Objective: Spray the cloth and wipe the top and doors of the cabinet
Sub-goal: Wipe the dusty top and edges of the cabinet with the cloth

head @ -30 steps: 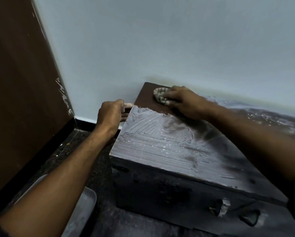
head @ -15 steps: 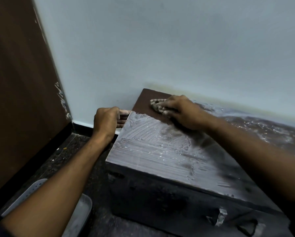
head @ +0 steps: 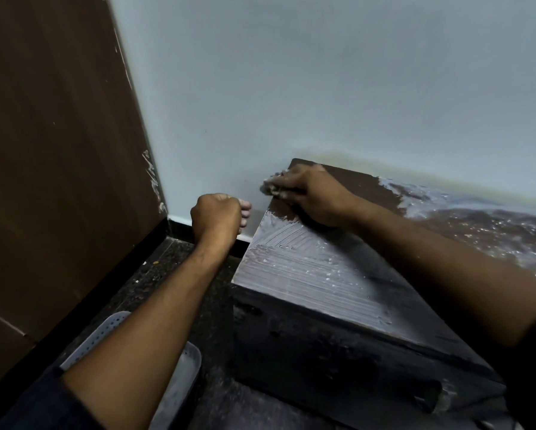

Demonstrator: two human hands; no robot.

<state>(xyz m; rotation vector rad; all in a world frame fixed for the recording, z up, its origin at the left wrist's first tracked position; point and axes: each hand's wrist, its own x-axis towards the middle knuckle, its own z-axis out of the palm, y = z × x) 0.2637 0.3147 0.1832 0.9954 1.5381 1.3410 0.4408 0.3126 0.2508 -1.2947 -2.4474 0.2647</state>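
Observation:
A low dark cabinet stands against the pale wall. Its top [head: 307, 274] is grey with streaked dust, and a wiped brown strip [head: 362, 187] runs along the back. My right hand [head: 310, 197] grips a crumpled, dirty cloth [head: 271, 189] and presses it on the far left corner, with the cloth hanging slightly past the edge. Just left of the cabinet's side edge, my left hand [head: 218, 217] is curled into a fist, a small gap from the cabinet, with nothing visible in it. The dark front [head: 322, 352] faces me.
A white perforated tray [head: 179, 380] lies on the dark speckled floor [head: 173, 274] by the cabinet's left side, under my left forearm. A tall brown panel [head: 58, 181] closes off the left. The top's right end [head: 493, 231] carries wet white smears.
My right hand slid the cloth left to the corner's edge, widening the wiped brown strip. My left hand came off the cabinet's side edge and now hangs beside it.

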